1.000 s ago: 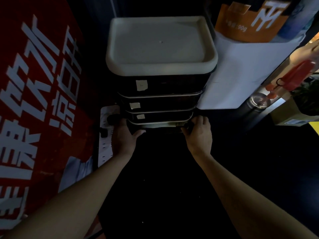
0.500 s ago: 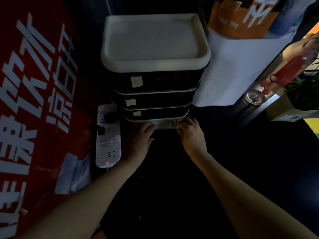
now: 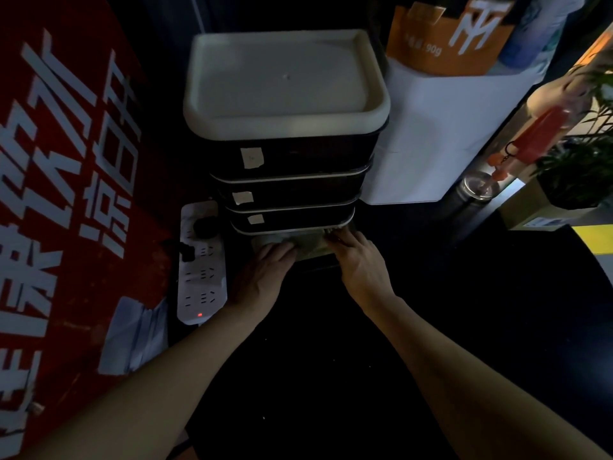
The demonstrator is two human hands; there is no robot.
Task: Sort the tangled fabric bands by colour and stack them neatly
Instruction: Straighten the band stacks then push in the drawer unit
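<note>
A dark stack of drawers [image 3: 292, 190] with a white tray-like top [image 3: 285, 81] stands in front of me on a black surface. Its bottom drawer [image 3: 318, 260] is pulled out a little, and pale greenish fabric [image 3: 308, 244] shows inside it. My left hand [image 3: 265, 270] rests on the left of that fabric, fingers reaching into the drawer. My right hand [image 3: 358, 260] reaches in from the right, its fingertips on the fabric under the drawer above. The light is dim, so single bands and their colours cannot be made out.
A white power strip [image 3: 202, 273] with a black plug lies left of the drawers, beside a red banner [image 3: 66, 194] with white characters. A white box [image 3: 441, 137] holding an orange packet stands at the right. A potted plant [image 3: 583, 167] and a metal cup [image 3: 477, 187] are far right.
The bottom drawer has slid out towards me. Both hands have moved from its front edge inward onto the fabric inside. The view has shifted slightly.
</note>
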